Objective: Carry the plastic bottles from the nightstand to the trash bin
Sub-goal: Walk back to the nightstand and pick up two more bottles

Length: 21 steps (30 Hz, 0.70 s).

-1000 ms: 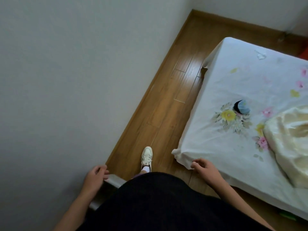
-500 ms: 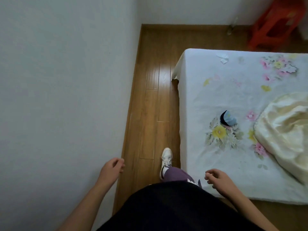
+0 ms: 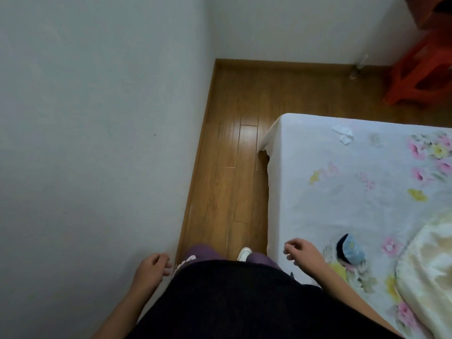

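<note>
Beside the bed [image 3: 318, 192], both hands empty.

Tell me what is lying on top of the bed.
On the floral sheet lie a crumpled white tissue, a black and blue fabric item and a cream quilt. Whatever is under the quilt is hidden.

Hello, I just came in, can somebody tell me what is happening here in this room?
A person is standing in the narrow strip of wooden floor between the white wall and the bed. The left hand and the right hand are both empty, with fingers loosely curled. No plastic bottle, nightstand or trash bin is in view, so nothing is being carried at this moment. A red plastic stool stands in the far corner.
</note>
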Motion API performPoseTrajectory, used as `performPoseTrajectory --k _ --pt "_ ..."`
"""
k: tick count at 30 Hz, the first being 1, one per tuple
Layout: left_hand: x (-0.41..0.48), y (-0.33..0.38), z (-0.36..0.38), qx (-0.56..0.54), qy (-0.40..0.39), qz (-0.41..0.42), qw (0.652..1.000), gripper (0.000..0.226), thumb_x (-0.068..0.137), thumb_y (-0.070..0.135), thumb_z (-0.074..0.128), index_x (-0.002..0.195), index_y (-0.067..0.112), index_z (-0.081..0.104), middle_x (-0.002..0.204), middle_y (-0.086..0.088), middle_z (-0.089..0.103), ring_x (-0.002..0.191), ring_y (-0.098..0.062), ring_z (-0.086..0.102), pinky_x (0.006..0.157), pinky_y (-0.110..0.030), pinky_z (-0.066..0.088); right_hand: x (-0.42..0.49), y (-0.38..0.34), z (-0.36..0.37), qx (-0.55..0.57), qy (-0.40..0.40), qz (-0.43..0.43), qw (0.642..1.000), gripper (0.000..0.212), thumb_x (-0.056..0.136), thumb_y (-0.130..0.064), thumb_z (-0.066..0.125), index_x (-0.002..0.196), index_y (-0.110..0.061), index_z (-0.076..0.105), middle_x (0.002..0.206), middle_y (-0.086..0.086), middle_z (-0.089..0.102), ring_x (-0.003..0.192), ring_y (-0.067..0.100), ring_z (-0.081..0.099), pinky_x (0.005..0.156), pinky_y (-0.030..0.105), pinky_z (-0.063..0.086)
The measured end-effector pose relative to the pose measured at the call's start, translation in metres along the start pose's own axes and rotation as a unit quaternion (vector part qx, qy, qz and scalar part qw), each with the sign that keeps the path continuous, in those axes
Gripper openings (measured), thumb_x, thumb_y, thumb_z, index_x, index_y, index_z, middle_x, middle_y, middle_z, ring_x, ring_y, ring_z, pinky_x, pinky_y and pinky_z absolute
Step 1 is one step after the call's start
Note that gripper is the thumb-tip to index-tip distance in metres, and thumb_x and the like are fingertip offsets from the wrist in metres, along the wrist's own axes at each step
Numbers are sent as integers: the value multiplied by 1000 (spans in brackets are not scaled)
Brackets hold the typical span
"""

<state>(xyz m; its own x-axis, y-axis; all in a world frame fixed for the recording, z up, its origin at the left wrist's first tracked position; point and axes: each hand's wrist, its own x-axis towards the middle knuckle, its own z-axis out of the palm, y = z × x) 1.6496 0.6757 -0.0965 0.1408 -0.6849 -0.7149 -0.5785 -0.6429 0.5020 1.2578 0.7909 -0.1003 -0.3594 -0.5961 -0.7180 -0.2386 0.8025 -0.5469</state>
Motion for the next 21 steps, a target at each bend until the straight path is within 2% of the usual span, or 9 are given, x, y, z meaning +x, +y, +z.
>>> performPoseTrajectory --k 2,6,11,14,17,21 --pt "16 24 2 -8 0 -10 1000 24 100 15 55 85 3 70 83 -18 73 62 -26 61 58 -29 42 31 -46 -14 -5 -14 -29 999 16 95 -26 56 105 -17 64 94 1 73 86 15 69 75 30 54" --pt "58 71 5 5 -10 -35 999 23 99 12 55 85 1 70 81 -19 72 61 -26 60 57 -29 42 95 -110 -38 -8 -13 -57 998 23 94 -35 55 111 -23 64 100 -3 71 92 12 68 82 33 57" --pt "137 149 1 20 -25 -54 998 23 99 14 54 89 -1 69 78 -18 71 60 -26 59 57 -28 41 160 -158 -64 6 9 -17 1000 18 95 -31 56 108 -21 64 96 -3 71 87 11 68 75 27 54" --pt "182 215 -2 44 -50 -53 996 23 99 12 53 90 -4 67 78 -18 68 61 -25 57 56 -27 39 186 -172 -84 30 32 39 998 13 94 -25 58 100 -18 66 91 0 73 83 15 70 74 32 55" --pt "224 291 1 81 -82 -12 993 24 100 16 52 92 0 67 82 -16 70 64 -26 60 57 -28 43 213 -183 -102 73 64 89 991 10 90 -20 59 91 -17 68 85 3 76 76 19 71 82 43 56" --pt "271 400 15 132 -110 68 983 27 101 24 50 92 8 69 89 -13 73 74 -26 68 66 -34 50 246 -200 -127 120 86 126 981 12 87 -18 59 87 -14 70 81 6 76 76 23 72 81 47 58"
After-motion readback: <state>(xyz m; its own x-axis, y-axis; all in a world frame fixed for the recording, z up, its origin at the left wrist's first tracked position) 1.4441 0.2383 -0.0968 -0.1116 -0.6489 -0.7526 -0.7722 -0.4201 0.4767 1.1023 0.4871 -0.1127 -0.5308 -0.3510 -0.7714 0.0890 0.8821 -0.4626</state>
